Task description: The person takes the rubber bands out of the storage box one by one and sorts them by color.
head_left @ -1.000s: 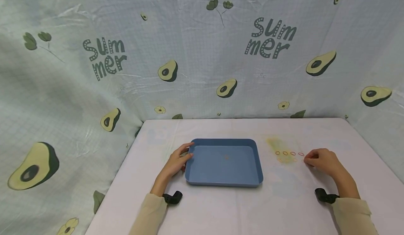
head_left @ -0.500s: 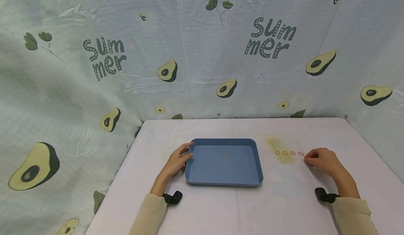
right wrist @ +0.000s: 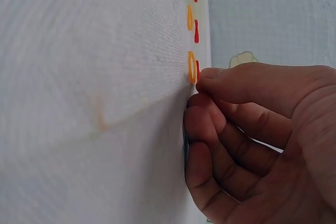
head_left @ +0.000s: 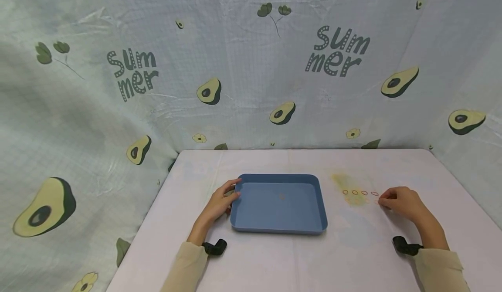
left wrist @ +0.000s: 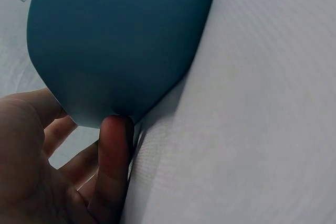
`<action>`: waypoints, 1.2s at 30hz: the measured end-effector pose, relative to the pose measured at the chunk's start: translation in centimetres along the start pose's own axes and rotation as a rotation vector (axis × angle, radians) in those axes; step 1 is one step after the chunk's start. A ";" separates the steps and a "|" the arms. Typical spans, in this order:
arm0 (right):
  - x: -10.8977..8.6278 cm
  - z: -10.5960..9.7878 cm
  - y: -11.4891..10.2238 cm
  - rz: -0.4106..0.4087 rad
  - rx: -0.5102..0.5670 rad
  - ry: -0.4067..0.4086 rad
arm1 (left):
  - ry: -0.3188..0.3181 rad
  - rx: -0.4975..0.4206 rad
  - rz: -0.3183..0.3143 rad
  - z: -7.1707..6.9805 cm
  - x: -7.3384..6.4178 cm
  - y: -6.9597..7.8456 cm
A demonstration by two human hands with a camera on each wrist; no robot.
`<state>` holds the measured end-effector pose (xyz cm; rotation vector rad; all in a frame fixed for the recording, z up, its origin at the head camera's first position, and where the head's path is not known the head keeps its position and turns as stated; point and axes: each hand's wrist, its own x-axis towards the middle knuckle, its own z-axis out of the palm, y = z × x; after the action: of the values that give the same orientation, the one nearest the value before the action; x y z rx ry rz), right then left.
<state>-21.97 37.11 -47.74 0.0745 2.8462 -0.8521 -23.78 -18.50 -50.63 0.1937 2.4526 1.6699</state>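
Observation:
At the left end of the blue tray (head_left: 278,207), my left hand (head_left: 218,202) grips the rim. In the left wrist view, one fingertip presses the tray's outer wall (left wrist: 121,45) while other fingers reach over its edge. Low over the table on the right, my right hand (head_left: 404,202) has its thumb and forefinger tips together at an orange-yellow rubber band (right wrist: 191,67), pinching its near end. The other fingers are curled. Behind that band, a red rubber band (right wrist: 198,70) is partly hidden by the fingertips.
Several red rubber bands (head_left: 354,192) lie in a row right of the tray, with fainter orange ones in front of them. A yellowish patch (head_left: 343,181) marks the white tabletop (head_left: 266,261). A printed cloth (head_left: 243,56) hangs behind the table.
The head view has tilted up slightly, so everything sits a little lower. Both hands, the tray and the bands otherwise look almost unmoved.

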 end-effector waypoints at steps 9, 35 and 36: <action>0.5 -0.4 0.0 -0.003 -0.013 -0.008 | 0.011 -0.006 -0.010 0.2 0.2 0.2; 0.5 -0.4 -3.6 -0.145 -0.061 0.050 | 0.012 -0.018 -0.004 0.3 0.5 -0.2; 0.6 -0.3 -3.9 -0.165 -0.062 0.056 | 0.013 -0.018 -0.003 0.3 0.5 -0.2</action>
<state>-23.03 34.00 -45.46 -0.1492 2.9610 -0.8034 -24.16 -18.22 -50.92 0.1772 2.4449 1.6959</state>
